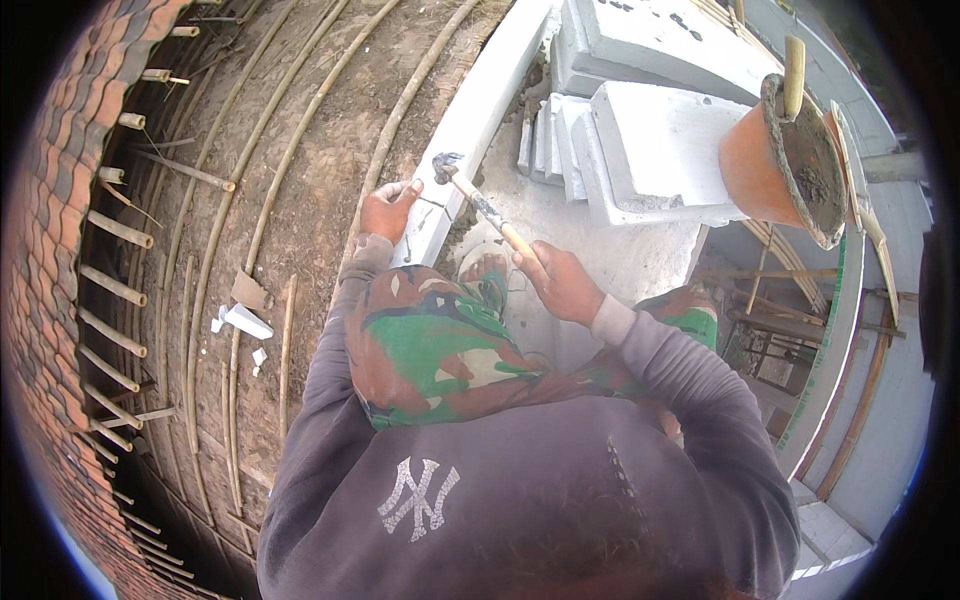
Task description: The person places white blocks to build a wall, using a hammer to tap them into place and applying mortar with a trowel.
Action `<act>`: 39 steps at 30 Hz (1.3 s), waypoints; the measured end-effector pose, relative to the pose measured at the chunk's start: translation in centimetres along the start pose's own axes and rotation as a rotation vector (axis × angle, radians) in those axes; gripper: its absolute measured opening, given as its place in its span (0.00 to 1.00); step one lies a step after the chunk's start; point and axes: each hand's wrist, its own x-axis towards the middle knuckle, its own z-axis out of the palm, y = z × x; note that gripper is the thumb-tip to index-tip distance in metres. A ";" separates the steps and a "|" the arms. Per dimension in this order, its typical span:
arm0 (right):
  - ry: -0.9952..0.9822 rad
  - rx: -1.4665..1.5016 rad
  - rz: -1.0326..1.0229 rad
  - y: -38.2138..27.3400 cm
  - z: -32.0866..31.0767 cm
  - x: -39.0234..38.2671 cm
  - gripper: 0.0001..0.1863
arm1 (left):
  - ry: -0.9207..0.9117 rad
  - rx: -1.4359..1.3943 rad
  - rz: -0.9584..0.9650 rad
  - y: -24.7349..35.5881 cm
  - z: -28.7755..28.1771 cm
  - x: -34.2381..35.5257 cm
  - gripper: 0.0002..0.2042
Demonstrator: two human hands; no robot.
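One hammer [486,206], one bucket [752,170]

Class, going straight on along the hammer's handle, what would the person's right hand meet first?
The right hand, gripping the hammer, would probably meet the white block ledge first, though depth is hard to judge.

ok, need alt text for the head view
A bare right hand grips a hammer, its head at the top of a white block wall; the left hand touches the wall's left edge. To the right are stacked white blocks and an orange bucket holding grey mix.
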 end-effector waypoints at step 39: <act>0.888 -0.586 0.305 6.5 -17.0 -10.7 0.25 | -0.246 1.077 0.802 0.6 0.1 -5.9 0.45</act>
